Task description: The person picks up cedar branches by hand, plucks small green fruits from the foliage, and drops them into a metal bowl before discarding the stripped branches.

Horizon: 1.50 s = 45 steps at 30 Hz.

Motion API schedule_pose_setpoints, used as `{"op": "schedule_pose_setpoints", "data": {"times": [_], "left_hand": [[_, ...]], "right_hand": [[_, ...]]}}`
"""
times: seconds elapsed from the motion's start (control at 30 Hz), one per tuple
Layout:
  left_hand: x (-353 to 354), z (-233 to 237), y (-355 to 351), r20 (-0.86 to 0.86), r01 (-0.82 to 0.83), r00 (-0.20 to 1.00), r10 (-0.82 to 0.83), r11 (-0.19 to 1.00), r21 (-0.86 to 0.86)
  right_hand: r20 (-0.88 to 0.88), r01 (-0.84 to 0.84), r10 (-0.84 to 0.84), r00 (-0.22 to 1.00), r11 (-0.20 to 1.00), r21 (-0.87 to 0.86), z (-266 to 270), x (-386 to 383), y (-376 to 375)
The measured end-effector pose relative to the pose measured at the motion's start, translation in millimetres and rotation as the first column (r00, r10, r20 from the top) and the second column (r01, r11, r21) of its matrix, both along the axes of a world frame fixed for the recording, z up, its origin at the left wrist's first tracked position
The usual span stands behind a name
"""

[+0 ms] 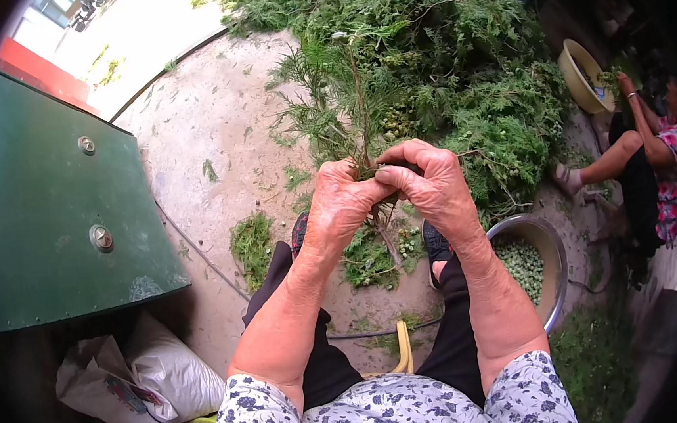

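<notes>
A leafy conifer branch (360, 106) stands upright between my hands, its bare stem end pointing down towards the ground. My left hand (337, 208) is closed around the stem. Against its thumb, my right hand (430, 184) pinches at the same branch with thumb and forefinger; the exact bit between those fingertips is hidden. Beside my right leg sits a metal basin (549, 244) holding many small green cones (520, 267). Loose green clippings (370, 258) lie on the ground between my feet, below the hands.
A large heap of conifer branches (454, 67) covers the ground ahead. At right, another person (659, 146) sits by a pale yellow basin (580, 73), holding a sprig. A green metal panel (52, 210) and white sacks (168, 368) stand left. A cable (198, 250) crosses the floor.
</notes>
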<state>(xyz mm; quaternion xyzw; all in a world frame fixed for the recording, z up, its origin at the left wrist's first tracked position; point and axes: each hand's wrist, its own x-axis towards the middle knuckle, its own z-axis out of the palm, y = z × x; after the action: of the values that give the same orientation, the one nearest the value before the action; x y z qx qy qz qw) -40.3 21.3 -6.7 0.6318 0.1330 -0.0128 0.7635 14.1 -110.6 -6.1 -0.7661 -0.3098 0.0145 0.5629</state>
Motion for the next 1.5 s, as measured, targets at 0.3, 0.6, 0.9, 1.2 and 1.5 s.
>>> {"op": "schedule_pose_setpoints", "data": {"times": [0.3, 0.6, 0.9, 1.2, 1.5], "left_hand": [[1.0, -8.1, 4.4, 0.028, 0.051, 0.999, -0.046, 0.979, -0.197], [2.1, -2.0, -1.0, -0.042, -0.104, 0.994, 0.098, 0.981, -0.165], [1.3, -4.0, -3.3, -0.104, -0.132, 0.989, 0.101, 0.926, -0.354], [3.7, -1.8, -4.0, -0.032, -0.108, 0.994, 0.106, 0.871, -0.479], [4.8, -5.2, -5.0, -0.056, -0.24, 0.968, 0.243, 0.846, -0.476]], "right_hand": [[-0.706, 0.123, 0.07, 0.705, 0.968, 0.22, 5.1, -2.1, -6.1], [-0.683, 0.302, 0.393, 0.615, 0.683, 0.665, 13.3, 19.3, -26.2], [-0.764, 0.273, 0.11, 0.636, 0.894, 0.356, 1.7, 8.0, -13.4], [-0.649, 0.159, 0.081, 0.757, 0.94, 0.303, 8.4, 4.3, -12.5], [-0.029, 0.119, -0.121, 0.992, 0.991, -0.056, 12.1, -1.3, -6.5]]}}
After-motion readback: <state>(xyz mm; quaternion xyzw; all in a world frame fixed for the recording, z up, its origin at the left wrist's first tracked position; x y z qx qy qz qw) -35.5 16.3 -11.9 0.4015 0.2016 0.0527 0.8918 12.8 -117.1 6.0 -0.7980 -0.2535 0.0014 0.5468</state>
